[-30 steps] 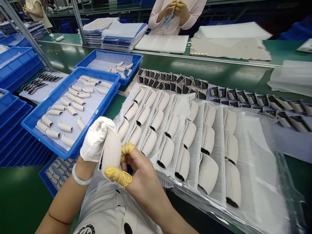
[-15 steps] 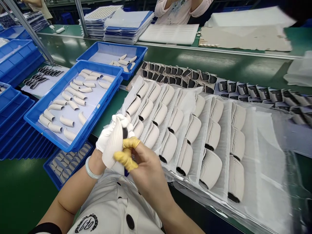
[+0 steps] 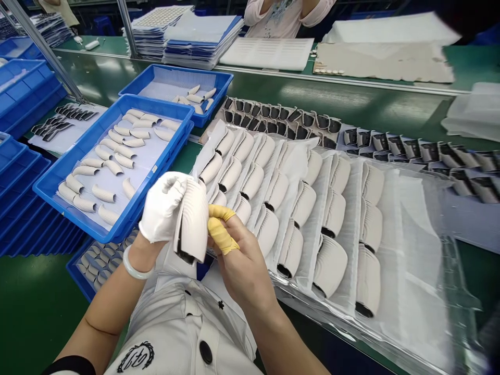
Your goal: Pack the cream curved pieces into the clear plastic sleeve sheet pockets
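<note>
A cream ribbed plastic shell (image 3: 194,216) with a dark inside is held upright in front of my body. My left hand (image 3: 162,205), in a white glove, grips its left side with bent fingers. On my right hand (image 3: 238,250), yellow finger cots cover the thumb and a finger, which pinch the shell's right edge. Just right of the hands lies a clear plastic tray (image 3: 420,281) lined with white film, holding rows of similar shells (image 3: 335,265). The shell's dark opening faces down toward me.
Left of my hands, a blue tray (image 3: 50,179) holds small curved ribbed pieces; another blue tray (image 3: 128,86) stands behind it. Dark-lined parts (image 3: 410,148) stand in rows beyond the clear tray. Blue trays (image 3: 23,203) are stacked at far left. A person (image 3: 287,18) is across the bench.
The shell has turned in my hands, from a slanted side view to upright with its opening facing down. My gloved left hand now shows its back beside it.
</note>
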### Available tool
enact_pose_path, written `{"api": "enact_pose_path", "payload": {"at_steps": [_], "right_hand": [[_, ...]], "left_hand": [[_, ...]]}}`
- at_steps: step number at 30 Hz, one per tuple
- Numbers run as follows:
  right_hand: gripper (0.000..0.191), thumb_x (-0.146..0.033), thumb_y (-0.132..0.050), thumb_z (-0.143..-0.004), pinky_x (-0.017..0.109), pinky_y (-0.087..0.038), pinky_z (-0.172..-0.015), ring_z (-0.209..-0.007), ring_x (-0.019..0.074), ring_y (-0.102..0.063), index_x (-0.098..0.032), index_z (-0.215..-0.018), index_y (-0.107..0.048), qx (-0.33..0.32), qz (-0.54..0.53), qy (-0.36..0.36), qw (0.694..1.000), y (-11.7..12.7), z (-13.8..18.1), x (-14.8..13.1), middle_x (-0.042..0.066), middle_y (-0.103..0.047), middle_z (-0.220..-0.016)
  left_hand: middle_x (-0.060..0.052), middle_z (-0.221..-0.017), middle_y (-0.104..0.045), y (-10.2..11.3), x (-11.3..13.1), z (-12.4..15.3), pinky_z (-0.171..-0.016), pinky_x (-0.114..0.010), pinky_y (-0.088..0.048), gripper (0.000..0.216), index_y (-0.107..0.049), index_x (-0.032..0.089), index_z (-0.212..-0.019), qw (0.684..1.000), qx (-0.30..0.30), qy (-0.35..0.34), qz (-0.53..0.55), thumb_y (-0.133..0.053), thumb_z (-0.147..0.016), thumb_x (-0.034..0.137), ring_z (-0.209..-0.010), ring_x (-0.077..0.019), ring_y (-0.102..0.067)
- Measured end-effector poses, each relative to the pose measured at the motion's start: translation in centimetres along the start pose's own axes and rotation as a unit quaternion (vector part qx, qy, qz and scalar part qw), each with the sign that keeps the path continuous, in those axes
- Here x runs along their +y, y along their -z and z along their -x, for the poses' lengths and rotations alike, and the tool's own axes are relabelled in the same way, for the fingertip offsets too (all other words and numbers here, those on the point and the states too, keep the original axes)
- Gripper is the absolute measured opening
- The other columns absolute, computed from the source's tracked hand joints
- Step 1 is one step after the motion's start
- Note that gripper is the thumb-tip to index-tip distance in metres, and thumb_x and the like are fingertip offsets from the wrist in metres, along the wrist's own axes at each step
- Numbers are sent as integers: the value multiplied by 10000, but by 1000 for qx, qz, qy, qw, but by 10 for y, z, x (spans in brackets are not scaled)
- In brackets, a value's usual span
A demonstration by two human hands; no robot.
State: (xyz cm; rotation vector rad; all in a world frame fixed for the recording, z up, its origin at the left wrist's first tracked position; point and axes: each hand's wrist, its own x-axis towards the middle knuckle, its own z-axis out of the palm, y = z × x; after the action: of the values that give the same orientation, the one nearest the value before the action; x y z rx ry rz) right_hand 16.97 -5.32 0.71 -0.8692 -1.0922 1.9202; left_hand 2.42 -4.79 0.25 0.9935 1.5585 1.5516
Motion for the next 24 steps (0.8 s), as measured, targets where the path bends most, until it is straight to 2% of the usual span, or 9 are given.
{"api": "enact_pose_path", "payload": {"at_steps": [4,7,9,12,15,17,19,21,24], "right_hand": [[492,-510,-593,-862,297,-531,-656,-580,114,-590,-213,-1248,-527,-28,29,-50,998,3,1,-4,26,-663,-910],[573,-503,-709,-765,301,-557,-675,-672,138,-612,-199,-1227,-561,-67,40,-67,995,3,1,-6,50,-662,-1024],[590,-472,-750,-730,291,-567,-666,-724,146,-611,-190,-1219,-577,-82,32,-70,994,4,0,-6,59,-654,-1074],[618,-454,-756,-731,287,-576,-655,-719,141,-614,-184,-1256,-571,-95,6,-63,993,6,0,-4,69,-654,-1087],[607,-446,-755,-739,283,-577,-636,-681,132,-622,-184,-1256,-576,-91,-20,-48,994,10,0,-4,66,-666,-1035],[608,-430,-779,-717,274,-578,-615,-687,136,-626,-183,-1238,-586,-73,-30,-41,996,10,0,-5,62,-668,-1010],[620,-416,-804,-690,257,-574,-581,-706,140,-628,-184,-1224,-590,-57,-42,-33,997,10,1,-6,61,-664,-1009],[631,-414,-809,-684,252,-568,-563,-675,130,-627,-190,-1231,-585,-54,-51,-31,997,9,2,-5,59,-661,-1015],[599,-417,-775,-732,256,-553,-564,-560,102,-616,-190,-1247,-570,-78,-61,-36,994,10,4,-2,41,-678,-933]], "left_hand": [[-1,-815,-697,1,22,-3,-763,-227,-500,85,-696,184,-791,980,5,-172,-104,-681,-797,268,-776,-123,-641],[5,-818,-705,3,33,-1,-777,-223,-488,73,-723,189,-809,951,-21,-229,-208,-652,-817,204,-783,-126,-639],[0,-825,-707,5,37,0,-783,-224,-490,80,-725,180,-825,944,-32,-237,-227,-647,-822,195,-790,-130,-640],[-26,-914,-711,8,40,1,-817,-246,-510,141,-714,170,-901,967,-62,-186,-166,-658,-823,274,-866,-155,-653],[-59,-1132,-662,11,39,3,-875,-292,-525,492,-638,190,-1115,979,-139,-87,-124,-796,-672,337,-1041,-216,-626],[-65,-1181,-628,11,39,6,-878,-310,-531,686,-588,206,-1176,976,-156,-44,-145,-865,-557,312,-1086,-242,-604],[-45,-1068,-649,10,38,9,-830,-279,-537,530,-615,200,-1080,983,-118,-33,-133,-835,-612,318,-1000,-206,-625],[-8,-875,-648,9,36,10,-675,-200,-522,272,-641,186,-915,995,-66,-32,-71,-753,-729,349,-771,-120,-620],[47,-570,-541,8,34,8,-407,-148,-354,246,-634,176,-797,999,-47,16,21,-693,-785,414,-444,-43,-424]]}}
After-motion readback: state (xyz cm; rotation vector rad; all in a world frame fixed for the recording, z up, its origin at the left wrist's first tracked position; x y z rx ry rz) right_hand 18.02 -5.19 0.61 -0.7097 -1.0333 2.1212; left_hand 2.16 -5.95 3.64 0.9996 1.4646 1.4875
